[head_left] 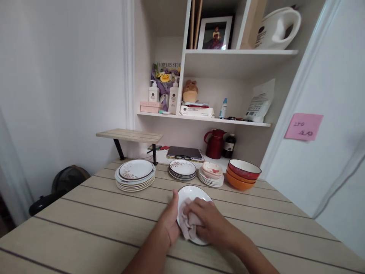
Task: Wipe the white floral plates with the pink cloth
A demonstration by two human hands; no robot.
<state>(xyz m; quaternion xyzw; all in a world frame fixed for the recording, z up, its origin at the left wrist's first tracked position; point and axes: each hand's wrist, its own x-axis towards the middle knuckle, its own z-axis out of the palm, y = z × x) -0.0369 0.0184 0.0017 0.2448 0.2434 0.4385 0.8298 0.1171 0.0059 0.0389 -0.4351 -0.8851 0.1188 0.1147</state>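
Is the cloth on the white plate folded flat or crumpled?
Crumpled: the cloth bunches in uneven folds under the right hand on the plate.

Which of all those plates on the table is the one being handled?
The lone white plate nearest the camera: the left hand steadies its rim while the right hand presses a cloth on it. The others sit stacked behind, untouched.

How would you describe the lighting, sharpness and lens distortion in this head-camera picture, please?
Head view: soft, even light and faint shadows; the hands, left and right, the crumpled pale cloth and the round white plate look sharp; wide-angle bending curves the white door frame; the pink sticky note is slightly soft.
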